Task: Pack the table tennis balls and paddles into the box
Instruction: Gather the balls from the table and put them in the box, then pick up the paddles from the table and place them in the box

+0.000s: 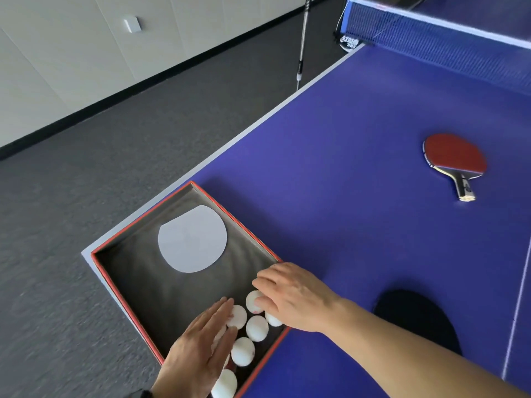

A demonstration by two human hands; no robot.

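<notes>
at the near left corner of the blue counter [359,139] an open red-edged box [115,285] with dark lining is set, a pale round-headed cutout [192,239] lying on its floor. white table tennis balls [257,328] are clustered in the box's near right corner. the left hand [198,349] is laid flat and open over the balls on the left. the right hand [290,294] is curled loosely over the far balls, fingertips touching one. a red paddle [454,156] is seen far right on the counter, well apart from the box; a black paddle [416,314] lies near, partly hidden behind the right forearm.
</notes>
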